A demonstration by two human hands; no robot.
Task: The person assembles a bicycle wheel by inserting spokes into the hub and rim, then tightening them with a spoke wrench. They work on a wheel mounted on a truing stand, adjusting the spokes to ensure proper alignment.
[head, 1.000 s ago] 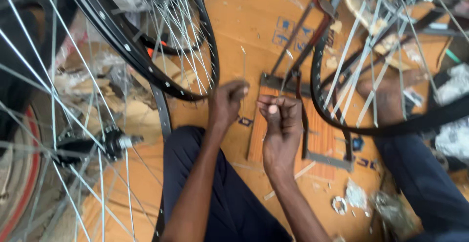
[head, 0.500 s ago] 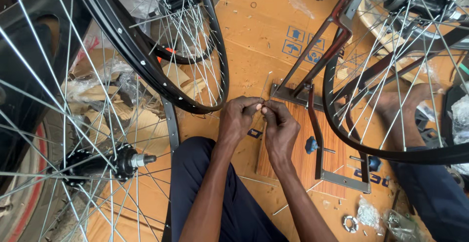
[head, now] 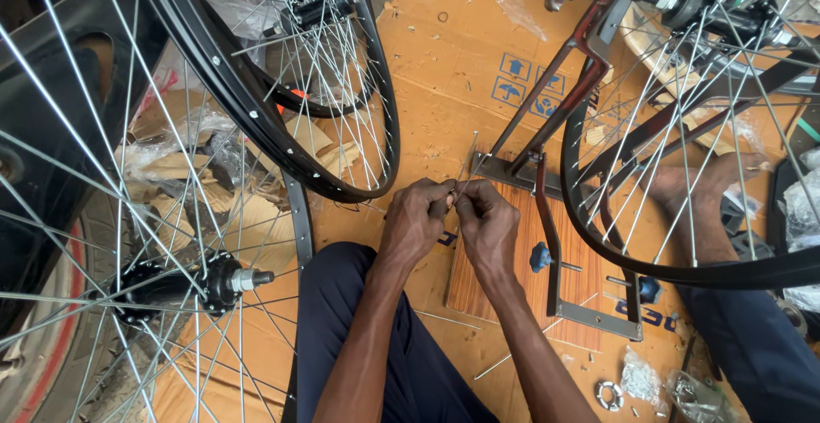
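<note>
Above the cardboard sheet point(head: 444, 64), centre: left hand point(head: 414, 222) and right hand point(head: 487, 226), fingertips pinched together on one thin metal spoke point(head: 468, 160) that rises tilted from between them. Beneath: wooden board point(head: 504, 278) with metal stand point(head: 555, 218). Left: spoked wheel point(head: 256, 124), hub point(head: 213, 282). Right: second wheel point(head: 683, 261). Near lower right: loose nut point(head: 609, 395).

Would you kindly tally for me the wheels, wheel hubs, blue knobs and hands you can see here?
Wheels: 3 — left wheel, middle wheel, right wheel
Hubs: 3 —
Blue knobs: 2 —
Hands: 2 — left hand, right hand, together on a thin spoke
Total: 10
</note>
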